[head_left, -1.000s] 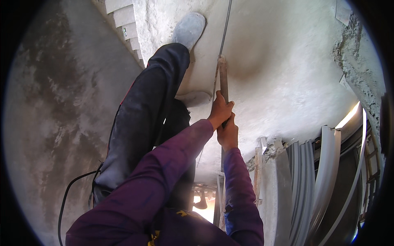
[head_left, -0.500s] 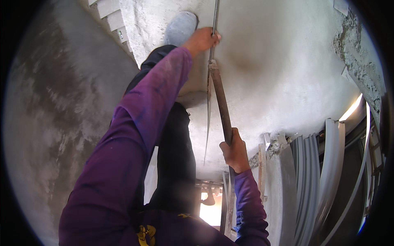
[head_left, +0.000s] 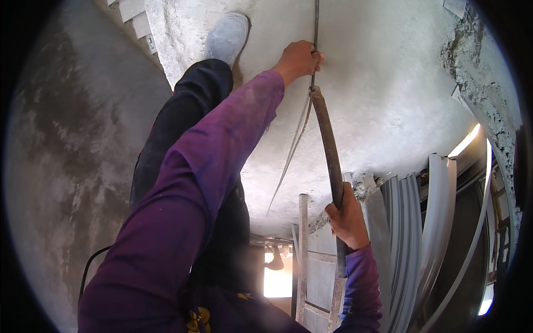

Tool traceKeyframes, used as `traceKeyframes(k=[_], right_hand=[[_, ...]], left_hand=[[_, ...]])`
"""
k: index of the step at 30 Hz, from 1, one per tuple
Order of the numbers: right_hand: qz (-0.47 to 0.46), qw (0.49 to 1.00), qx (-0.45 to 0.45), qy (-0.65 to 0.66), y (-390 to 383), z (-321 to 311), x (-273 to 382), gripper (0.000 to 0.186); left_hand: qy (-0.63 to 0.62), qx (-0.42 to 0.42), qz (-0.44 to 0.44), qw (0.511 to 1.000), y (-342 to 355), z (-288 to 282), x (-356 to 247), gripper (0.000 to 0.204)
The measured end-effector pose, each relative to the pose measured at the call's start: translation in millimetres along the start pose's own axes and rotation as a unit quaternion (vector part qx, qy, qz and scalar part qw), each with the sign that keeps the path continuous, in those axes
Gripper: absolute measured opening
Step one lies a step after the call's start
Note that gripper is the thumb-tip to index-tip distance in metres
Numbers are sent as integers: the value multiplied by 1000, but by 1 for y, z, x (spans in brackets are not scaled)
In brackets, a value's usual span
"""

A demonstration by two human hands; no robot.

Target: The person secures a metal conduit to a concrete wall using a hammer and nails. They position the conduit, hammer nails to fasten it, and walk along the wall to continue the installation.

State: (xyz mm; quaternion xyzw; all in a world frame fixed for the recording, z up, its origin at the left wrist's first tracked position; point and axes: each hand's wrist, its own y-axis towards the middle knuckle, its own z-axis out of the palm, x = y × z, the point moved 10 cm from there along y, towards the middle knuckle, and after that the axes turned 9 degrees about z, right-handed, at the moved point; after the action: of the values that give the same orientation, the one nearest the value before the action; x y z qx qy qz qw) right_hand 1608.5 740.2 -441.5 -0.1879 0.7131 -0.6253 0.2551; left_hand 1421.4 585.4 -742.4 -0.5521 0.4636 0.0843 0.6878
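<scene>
My left hand (head_left: 302, 60) reaches up and right, its fingers closed around a thin dark metal rod (head_left: 316, 25) that runs on past the top of the view. Below it, the rod meets the upper end of a long brown pipe (head_left: 326, 133). A thin strip (head_left: 293, 150) trails down and left from that joint; how they are fastened I cannot tell. My right hand (head_left: 350, 217) grips the pipe near its lower end, with the thumb across its front.
My grey shoe (head_left: 227, 38) stands on the pale concrete surface (head_left: 383, 105). A ladder (head_left: 302, 250) is at the lower middle, beside a bright opening (head_left: 277, 280). Corrugated grey panels (head_left: 402, 222) and a curved metal profile (head_left: 438, 205) stand at the right. A dark cable (head_left: 91, 261) loops at lower left.
Both hands, with the rod and pipe, have shifted right in the view, and the right hand sits a little lower. More of the ladder shows. Both grips stay closed.
</scene>
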Motion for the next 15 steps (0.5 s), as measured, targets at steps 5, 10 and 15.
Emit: traceKeyframes(k=[5,10,15], right_hand=[[-33,999,17,12,32,12,-17,29],[0,999,49,8,28,18,-6,30],[-61,997,7,-55,26,23,10,33]], left_hand=[[29,-7,-39,999,4,-10,18,31],[68,-2,-8,998,-6,-24,20,33],[61,-1,-2,998,-7,-32,30,34]])
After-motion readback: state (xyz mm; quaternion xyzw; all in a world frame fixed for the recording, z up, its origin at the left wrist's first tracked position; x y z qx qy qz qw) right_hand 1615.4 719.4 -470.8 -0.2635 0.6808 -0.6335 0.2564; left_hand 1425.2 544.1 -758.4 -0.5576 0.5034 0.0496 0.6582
